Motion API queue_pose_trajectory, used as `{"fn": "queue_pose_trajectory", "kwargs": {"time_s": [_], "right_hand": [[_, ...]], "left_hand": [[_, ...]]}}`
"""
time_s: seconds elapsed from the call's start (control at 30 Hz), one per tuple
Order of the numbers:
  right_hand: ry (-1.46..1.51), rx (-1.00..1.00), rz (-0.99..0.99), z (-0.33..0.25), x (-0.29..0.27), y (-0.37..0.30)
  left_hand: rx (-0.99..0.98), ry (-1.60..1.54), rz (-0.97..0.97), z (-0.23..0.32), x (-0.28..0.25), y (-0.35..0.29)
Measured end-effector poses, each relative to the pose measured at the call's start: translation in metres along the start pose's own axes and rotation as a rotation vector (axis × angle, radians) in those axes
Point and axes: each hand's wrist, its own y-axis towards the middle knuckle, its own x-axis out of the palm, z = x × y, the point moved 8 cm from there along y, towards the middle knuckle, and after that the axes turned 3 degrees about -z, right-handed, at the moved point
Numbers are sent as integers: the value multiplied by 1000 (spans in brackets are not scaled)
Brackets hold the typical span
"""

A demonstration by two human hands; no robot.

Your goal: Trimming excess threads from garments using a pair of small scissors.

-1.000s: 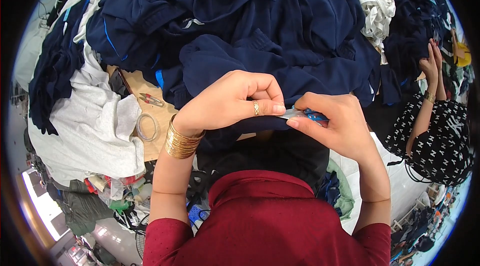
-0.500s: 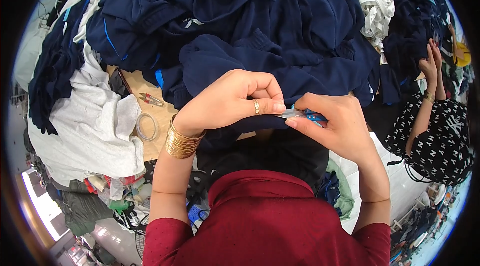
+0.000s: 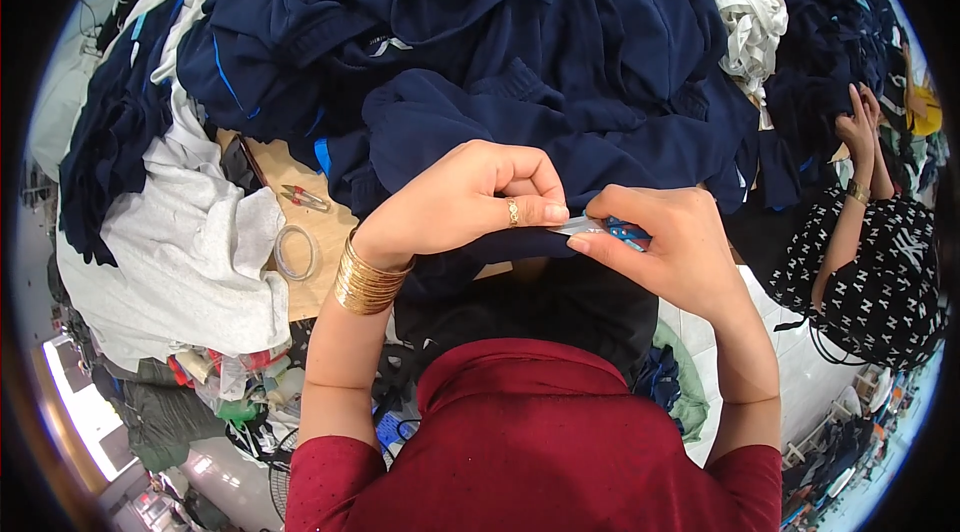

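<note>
My left hand (image 3: 470, 197), with gold bangles at the wrist, is closed in a pinch on the edge of a navy garment (image 3: 520, 245). Thumb and forefinger press together there, and the exact bit between them is hidden. Blue-handled thread snips (image 3: 628, 234) are gripped in my right hand (image 3: 665, 242). Their pale blades point left and reach my left fingertips at the cloth. Whether the blades touch the fabric or a thread, I cannot tell.
Navy garments (image 3: 450, 22) are heaped in front, with a white bundle of strips (image 3: 748, 17) at right. On the table at left lie grey cloth (image 3: 190, 242), red-handled snips (image 3: 305, 197) and a tape ring (image 3: 295, 253). Another person's hands (image 3: 858, 127) work at far right.
Both hands hold nearly the same pose. My right hand and the snips have shifted very slightly left.
</note>
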Motion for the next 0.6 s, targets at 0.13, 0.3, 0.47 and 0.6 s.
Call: {"fn": "queue_pose_trajectory", "kwargs": {"time_s": [0.13,0.3,0.47,0.6], "right_hand": [[-30,-38,10,-2,1,-1],[-71,-56,6,-3,-1,-1],[-107,-45,-25,1,0,-1],[30,106,6,14,-7,0]], "left_hand": [[5,-28,-2,2,1,0],[-2,2,4,1,0,1],[-3,36,-3,4,0,2],[10,38,78,-1,-7,-5]]}}
